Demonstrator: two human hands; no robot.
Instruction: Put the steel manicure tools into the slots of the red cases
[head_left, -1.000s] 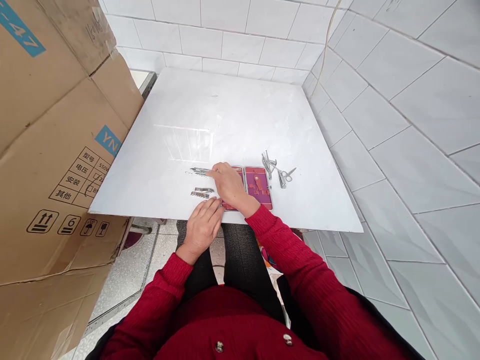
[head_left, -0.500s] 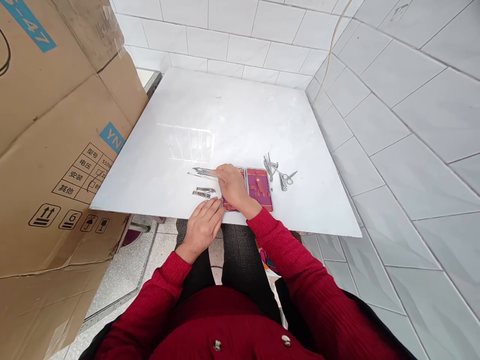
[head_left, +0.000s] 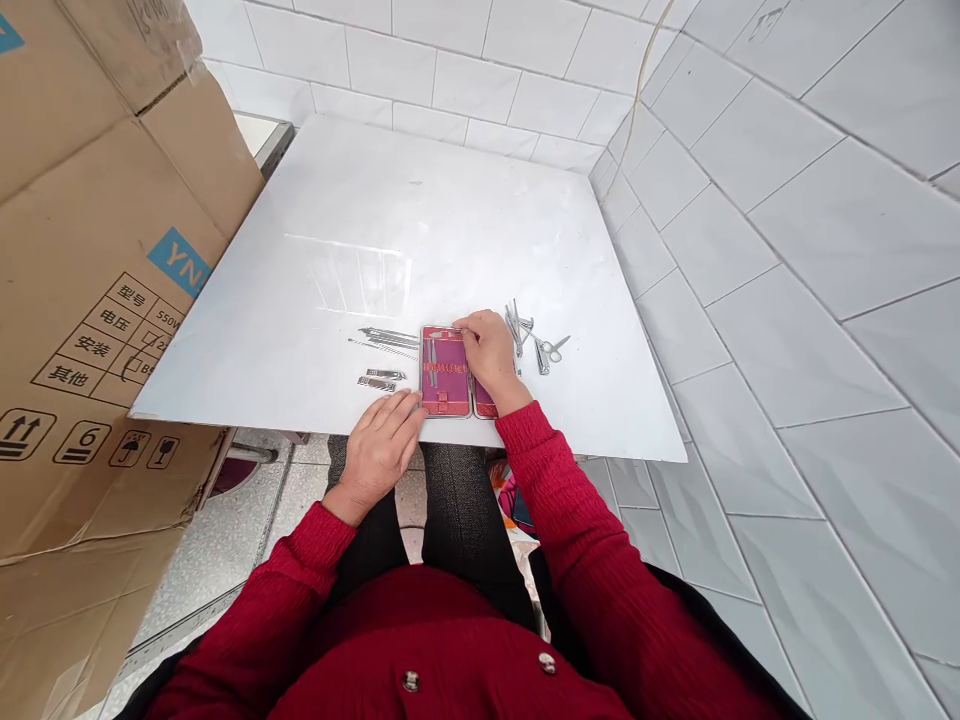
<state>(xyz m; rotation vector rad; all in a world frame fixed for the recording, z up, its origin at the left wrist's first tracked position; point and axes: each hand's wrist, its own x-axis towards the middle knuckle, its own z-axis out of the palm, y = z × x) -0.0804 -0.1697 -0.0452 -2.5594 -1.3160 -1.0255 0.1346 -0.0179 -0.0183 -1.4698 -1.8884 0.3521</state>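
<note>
An open manicure case (head_left: 448,400) with a purple lining and red trim lies on the table's near side. Slim metal tools (head_left: 432,362) sit under the loops of its left half. My left hand (head_left: 381,440) lies with fingers stretched out, their tips at the case's lower left edge. My right hand (head_left: 491,352) is over the middle and right half, hiding most of that half. Its fingers are bent together at the top edge by the hinge; whatever they pinch is hidden. Left of the case are two nail clippers (head_left: 384,377) and several thin metal tools (head_left: 386,338).
Small scissors (head_left: 553,350), another nail clipper (head_left: 541,358) and more metal tools (head_left: 514,322) lie right of the case. A large cardboard box (head_left: 90,260) stands along the left of the white table (head_left: 465,230). Tiled walls (head_left: 750,250) border the back and right.
My right hand has moved right, from the case's left half to its middle and right half, uncovering the left half. My left hand stays by the case. The whole view has shifted slightly.
</note>
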